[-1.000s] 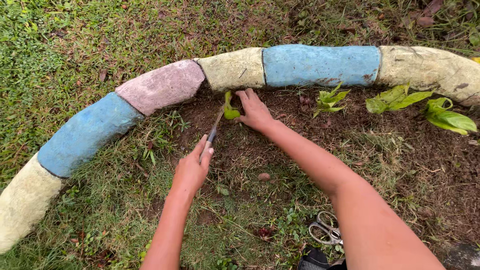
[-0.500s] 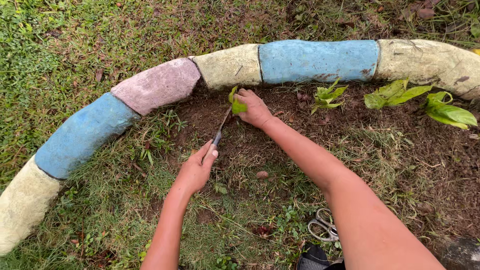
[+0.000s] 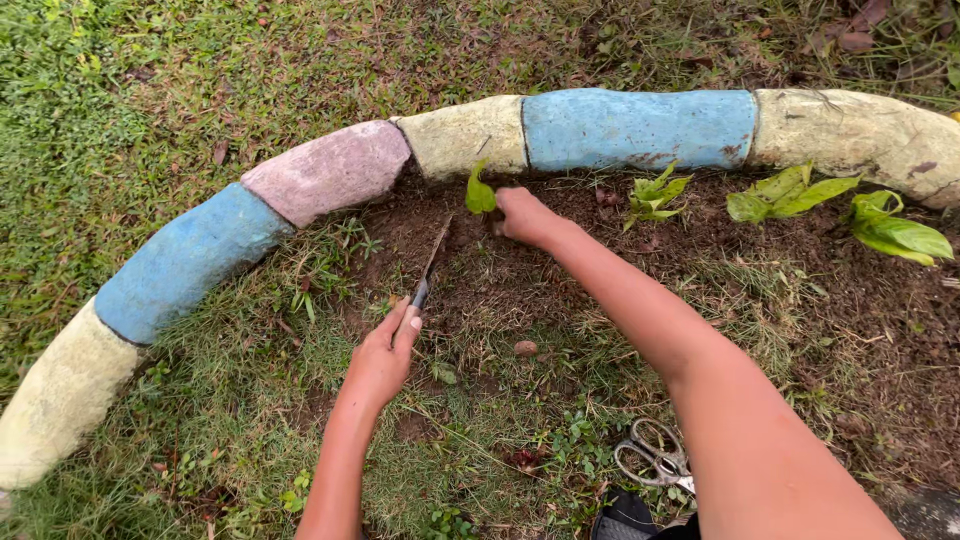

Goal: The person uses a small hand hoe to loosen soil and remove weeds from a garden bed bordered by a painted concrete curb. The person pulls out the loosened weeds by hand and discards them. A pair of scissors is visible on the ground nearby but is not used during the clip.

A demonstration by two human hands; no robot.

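The right hand (image 3: pixel 520 215) is pinching the green seedling (image 3: pixel 479 195) upright in the soil while the left hand (image 3: pixel 385 355) is clamping the knife (image 3: pixel 430 265), blade pointing toward it.

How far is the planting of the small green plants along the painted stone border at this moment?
Done: three leafy plants stand in the dark soil by the painted stone border. In hand: the right hand presses soil at the base of a small seedling, and the left hand holds a knife with its tip in the soil. Left: the grassy stretch beside the pink and blue stones has no plants.
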